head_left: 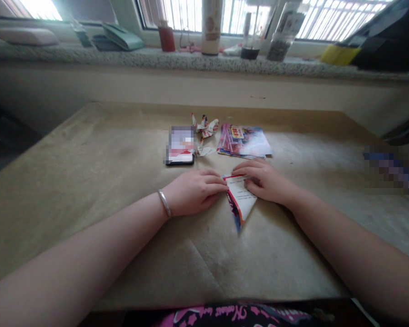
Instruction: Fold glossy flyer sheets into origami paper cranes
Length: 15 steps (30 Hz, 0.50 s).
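A folded piece of printed paper, white with a red and blue edge, lies on the brown table as a downward-pointing triangle. My left hand, a silver bangle on its wrist, presses the paper's left top corner with curled fingertips. My right hand lies on the paper's right top part, fingers flat and pressing it down. Both hands touch the paper from either side.
Behind the hands lie a phone, a finished folded paper figure and a stack of colourful leaflets. A stone windowsill holds a red cup, bottles and jars. A blurred object sits at the right.
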### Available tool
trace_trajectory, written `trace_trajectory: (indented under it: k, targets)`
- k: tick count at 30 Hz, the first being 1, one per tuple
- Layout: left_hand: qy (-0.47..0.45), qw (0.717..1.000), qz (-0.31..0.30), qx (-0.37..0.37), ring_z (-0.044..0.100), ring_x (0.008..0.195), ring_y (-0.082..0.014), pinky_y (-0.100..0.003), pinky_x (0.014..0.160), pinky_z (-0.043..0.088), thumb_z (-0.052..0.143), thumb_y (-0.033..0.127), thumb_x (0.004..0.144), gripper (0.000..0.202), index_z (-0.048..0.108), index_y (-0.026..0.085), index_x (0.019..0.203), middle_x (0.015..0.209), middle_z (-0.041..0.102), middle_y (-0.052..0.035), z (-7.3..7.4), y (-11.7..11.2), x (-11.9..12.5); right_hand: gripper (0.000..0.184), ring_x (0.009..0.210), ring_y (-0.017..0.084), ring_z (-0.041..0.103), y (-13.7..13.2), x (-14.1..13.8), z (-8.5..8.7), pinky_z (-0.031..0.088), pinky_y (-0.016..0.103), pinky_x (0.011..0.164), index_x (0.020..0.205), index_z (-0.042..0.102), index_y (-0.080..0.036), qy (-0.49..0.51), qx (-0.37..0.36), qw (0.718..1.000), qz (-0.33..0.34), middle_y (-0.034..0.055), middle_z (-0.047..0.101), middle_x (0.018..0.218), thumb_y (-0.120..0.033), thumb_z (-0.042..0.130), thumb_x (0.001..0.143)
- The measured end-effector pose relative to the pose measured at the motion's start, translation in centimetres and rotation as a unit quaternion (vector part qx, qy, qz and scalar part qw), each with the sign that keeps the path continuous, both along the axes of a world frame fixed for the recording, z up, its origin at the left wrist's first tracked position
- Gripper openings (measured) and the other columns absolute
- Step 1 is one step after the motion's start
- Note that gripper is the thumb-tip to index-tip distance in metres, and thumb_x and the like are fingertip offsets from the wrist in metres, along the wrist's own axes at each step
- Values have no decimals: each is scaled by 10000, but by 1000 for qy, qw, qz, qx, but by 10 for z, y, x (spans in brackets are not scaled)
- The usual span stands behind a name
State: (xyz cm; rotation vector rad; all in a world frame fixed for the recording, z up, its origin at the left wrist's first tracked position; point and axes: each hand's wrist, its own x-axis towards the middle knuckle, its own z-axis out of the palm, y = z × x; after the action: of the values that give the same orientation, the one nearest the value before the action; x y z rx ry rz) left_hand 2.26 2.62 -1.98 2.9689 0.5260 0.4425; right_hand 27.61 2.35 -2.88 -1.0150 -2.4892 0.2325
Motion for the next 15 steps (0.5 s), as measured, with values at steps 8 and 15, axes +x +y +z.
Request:
trace_trajectory:
  k: [8,15]
  targets:
    - [12,999,29,30,577,1092,-232,-390,947,498,466,257,923,329,614,211,1213,1214,614,-94,-4,2,-1,247,940,224,577,0,-4,-4,460,403,877,1020,705,-209,6,3,999,-48,82,649,979,-203,563,817]
    - [-1,999,41,10,570,1039,-219,-375,919,493,465,264,929,323,628,199,1200,1156,618,-105,-6,5,-2,244,917,223,572,1,-5,-5,458,395,854,1031,713,-237,7,-6,999,-52,72,646,965,-218,577,830]
